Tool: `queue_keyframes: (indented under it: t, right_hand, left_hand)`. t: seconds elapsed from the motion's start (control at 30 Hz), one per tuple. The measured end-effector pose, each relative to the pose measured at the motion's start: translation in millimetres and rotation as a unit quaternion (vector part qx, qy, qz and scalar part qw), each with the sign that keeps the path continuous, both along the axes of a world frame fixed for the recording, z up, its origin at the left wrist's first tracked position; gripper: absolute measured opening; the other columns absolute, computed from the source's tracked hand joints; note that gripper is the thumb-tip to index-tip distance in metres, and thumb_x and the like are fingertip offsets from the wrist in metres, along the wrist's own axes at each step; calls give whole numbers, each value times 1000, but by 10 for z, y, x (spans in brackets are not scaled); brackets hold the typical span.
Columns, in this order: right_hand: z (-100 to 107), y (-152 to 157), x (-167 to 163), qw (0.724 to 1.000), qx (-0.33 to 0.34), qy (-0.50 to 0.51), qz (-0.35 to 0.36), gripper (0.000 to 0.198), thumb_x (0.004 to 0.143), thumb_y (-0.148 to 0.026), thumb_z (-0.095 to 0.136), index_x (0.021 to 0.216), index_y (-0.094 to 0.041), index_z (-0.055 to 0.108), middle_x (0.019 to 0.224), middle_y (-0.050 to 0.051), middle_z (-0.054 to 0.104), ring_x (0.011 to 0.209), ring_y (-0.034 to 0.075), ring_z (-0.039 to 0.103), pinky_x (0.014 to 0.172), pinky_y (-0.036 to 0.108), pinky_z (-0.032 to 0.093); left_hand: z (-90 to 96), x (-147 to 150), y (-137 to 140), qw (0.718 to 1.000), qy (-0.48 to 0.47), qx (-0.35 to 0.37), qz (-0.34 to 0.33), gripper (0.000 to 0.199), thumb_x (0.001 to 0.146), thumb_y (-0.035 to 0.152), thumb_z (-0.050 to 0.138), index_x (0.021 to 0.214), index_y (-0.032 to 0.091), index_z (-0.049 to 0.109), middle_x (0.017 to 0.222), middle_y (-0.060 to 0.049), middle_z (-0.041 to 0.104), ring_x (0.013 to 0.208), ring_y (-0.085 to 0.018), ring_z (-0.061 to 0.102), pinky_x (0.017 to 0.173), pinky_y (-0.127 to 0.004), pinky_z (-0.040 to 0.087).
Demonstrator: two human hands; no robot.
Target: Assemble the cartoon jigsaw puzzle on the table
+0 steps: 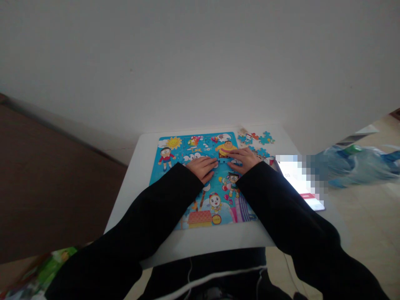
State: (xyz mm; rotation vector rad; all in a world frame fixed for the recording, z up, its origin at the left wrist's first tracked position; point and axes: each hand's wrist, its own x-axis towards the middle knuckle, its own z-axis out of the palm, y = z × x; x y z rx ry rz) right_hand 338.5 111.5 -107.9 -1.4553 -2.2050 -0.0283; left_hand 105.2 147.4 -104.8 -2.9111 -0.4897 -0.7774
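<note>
A blue jigsaw puzzle [165,177] with cartoon figures lies flat on a small white table. Stretched over its middle, my left hand [203,168] has its fingers lying on the pieces, the tips pointing right. My right hand [245,159] rests on the upper right part, its fingers reaching left and the thumb apart from them. Between the fingertips of both hands is a puzzle piece [223,160] below the figure in yellow; the right fingertips touch that area. Hands and sleeves hide parts of the picture. Several loose jigsaw pieces [266,138] lie right of the board.
The white table [212,242] stands against a pale wall [200,66]. A phone with a lit screen [290,177], partly pixelated, lies at the table's right. Clear plastic wrapping with bottles [359,164] is on the floor. A white cable [215,275] crosses in front of me.
</note>
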Motion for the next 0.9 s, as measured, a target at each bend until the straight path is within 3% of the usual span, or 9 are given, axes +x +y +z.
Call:
queue_keyframes:
  t: [0.3, 0.53, 0.9]
  right_hand:
    - [-49, 10, 20, 1000, 1, -8, -6, 33, 78, -39, 51, 100, -19, 66, 101, 6, 66, 89, 20, 58, 85, 36, 45]
    - [11, -27, 92, 997, 34, -7, -73, 35, 76, -42, 52, 100, -23, 66, 95, 5, 66, 90, 21, 56, 82, 35, 46]
    - [47, -85, 69, 998, -7, -17, -65, 28, 70, -41, 57, 89, -25, 70, 86, 4, 67, 86, 22, 53, 74, 34, 48]
  left_hand:
    - [-40, -2, 7, 1000, 9, 1, 9, 35, 86, 29, 36, 107, 13, 59, 108, -7, 63, 98, -22, 58, 80, -35, 51]
    - [-74, -12, 19, 1000, 18, -6, 10, 36, 86, 29, 36, 109, 14, 59, 110, -8, 62, 100, -22, 57, 82, -36, 50]
    - [-56, -9, 5, 1000, 21, -13, 17, 37, 86, 30, 35, 109, 14, 59, 111, -7, 61, 100, -22, 57, 81, -37, 50]
